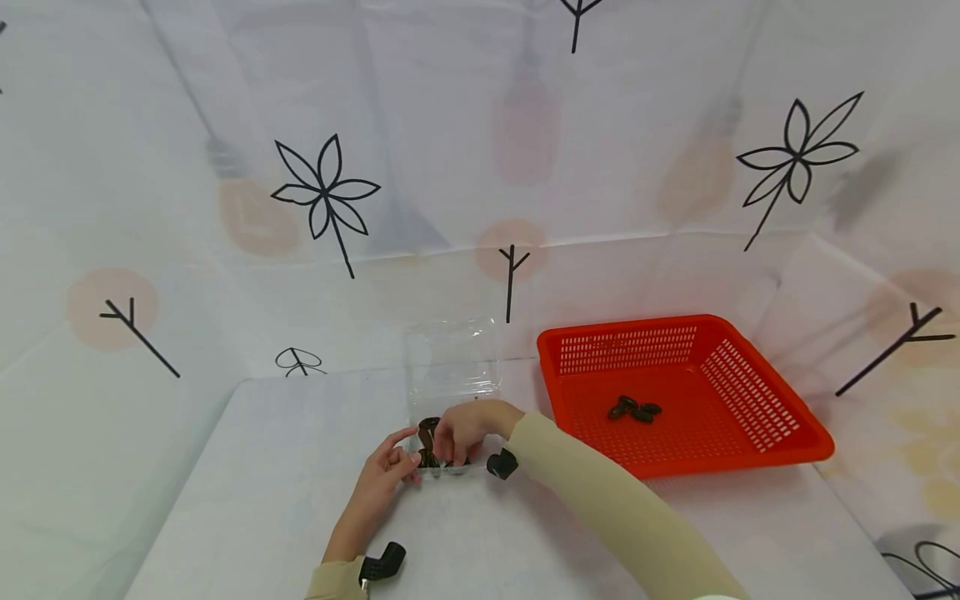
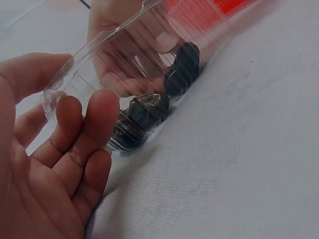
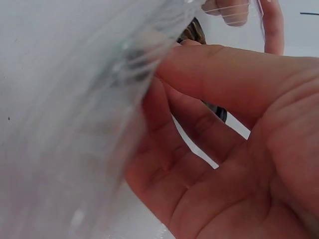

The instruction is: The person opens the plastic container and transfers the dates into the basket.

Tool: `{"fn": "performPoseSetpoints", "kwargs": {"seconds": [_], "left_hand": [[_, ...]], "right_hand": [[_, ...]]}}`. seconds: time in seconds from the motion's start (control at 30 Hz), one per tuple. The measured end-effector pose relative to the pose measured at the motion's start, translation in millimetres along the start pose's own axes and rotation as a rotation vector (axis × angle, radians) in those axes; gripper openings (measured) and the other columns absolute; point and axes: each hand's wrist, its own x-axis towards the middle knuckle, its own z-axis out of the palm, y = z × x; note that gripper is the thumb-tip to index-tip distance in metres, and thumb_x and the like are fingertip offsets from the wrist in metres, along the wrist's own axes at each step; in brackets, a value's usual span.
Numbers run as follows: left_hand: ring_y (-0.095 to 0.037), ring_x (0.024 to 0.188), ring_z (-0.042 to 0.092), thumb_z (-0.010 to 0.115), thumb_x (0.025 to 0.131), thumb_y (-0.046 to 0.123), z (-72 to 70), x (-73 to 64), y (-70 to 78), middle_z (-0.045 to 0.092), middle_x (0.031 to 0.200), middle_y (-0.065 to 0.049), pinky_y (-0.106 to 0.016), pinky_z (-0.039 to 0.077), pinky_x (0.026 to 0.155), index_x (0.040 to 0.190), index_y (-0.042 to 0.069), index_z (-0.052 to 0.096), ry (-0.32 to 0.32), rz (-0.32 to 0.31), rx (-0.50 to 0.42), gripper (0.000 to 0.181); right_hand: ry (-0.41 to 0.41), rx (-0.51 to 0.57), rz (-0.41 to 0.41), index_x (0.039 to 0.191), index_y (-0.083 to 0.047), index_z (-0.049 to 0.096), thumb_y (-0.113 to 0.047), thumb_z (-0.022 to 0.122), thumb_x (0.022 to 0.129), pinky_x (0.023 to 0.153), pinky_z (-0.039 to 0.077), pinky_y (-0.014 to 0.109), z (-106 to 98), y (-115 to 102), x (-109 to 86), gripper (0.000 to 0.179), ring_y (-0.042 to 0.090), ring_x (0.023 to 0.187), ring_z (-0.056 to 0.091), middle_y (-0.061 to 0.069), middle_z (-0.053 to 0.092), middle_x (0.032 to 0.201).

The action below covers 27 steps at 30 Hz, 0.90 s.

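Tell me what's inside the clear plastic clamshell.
Several dark, glossy pieces lie inside the clear plastic clamshell, and the right hand reaches in. That hand covers part of the inside; anything directly beneath it, and the total count, cannot be told.

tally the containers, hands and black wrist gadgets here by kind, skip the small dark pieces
Red basket: 1
Clear plastic box: 1
Hands, left hand and right hand: 2
Black wrist gadgets: 2
Total: 6
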Motion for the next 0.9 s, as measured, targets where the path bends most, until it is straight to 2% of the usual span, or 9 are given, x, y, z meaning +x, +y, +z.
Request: {"fn": "performPoseSetpoints", "kwargs": {"seconds": [0.23, 0.43, 0.67, 0.9], "left_hand": [[-0.025, 0.068, 0.066, 0.066, 0.097, 0.010, 0.7, 0.8, -0.2, 0.056, 0.072, -0.011, -0.027, 0.047, 0.078, 0.143, 0.006, 0.049, 0.004, 0.003, 0.003, 0.050], [-0.025, 0.068, 0.065, 0.065, 0.097, 0.009, 0.5, 1.5, -1.0, 0.055, 0.072, -0.011, -0.027, 0.047, 0.077, 0.145, 0.006, 0.048, 0.006, 0.005, -0.007, 0.050], [-0.024, 0.068, 0.065, 0.066, 0.096, 0.009, 1.1, -0.1, 0.6, 0.055, 0.071, -0.009, -0.027, 0.047, 0.078, 0.143, 0.006, 0.050, 0.003, 0.022, -0.004, 0.050], [-0.024, 0.069, 0.065, 0.066, 0.097, 0.011, 2.4, -1.7, 2.5, 0.056, 0.072, -0.010, -0.027, 0.046, 0.080, 0.145, 0.006, 0.048, -0.006, 0.022, -0.007, 0.052]], "right_hand": [[-0.013, -0.030, 0.007, 0.093, -0.016, 0.075, 0.010, 0.074, 0.080, 0.063, 0.051, 0.025, -0.4, 2.4, 0.7, 0.029, 0.010, 0.068, 0.057, -0.002, 0.064, 0.081], [-0.005, -0.048, 0.029, 0.090, -0.017, 0.077, 0.010, 0.072, 0.081, 0.060, 0.050, 0.024, 0.4, 2.0, -1.3, 0.029, 0.010, 0.063, 0.054, -0.003, 0.061, 0.076], [0.051, -0.046, 0.017, 0.091, -0.017, 0.077, 0.008, 0.072, 0.083, 0.063, 0.053, 0.027, 1.3, 1.3, -4.6, 0.026, 0.011, 0.064, 0.055, -0.002, 0.061, 0.078], [0.098, -0.008, -0.021, 0.092, -0.015, 0.077, 0.007, 0.071, 0.084, 0.064, 0.049, 0.025, -0.8, 5.3, -8.5, 0.024, 0.012, 0.070, 0.055, -0.001, 0.061, 0.081]]}}
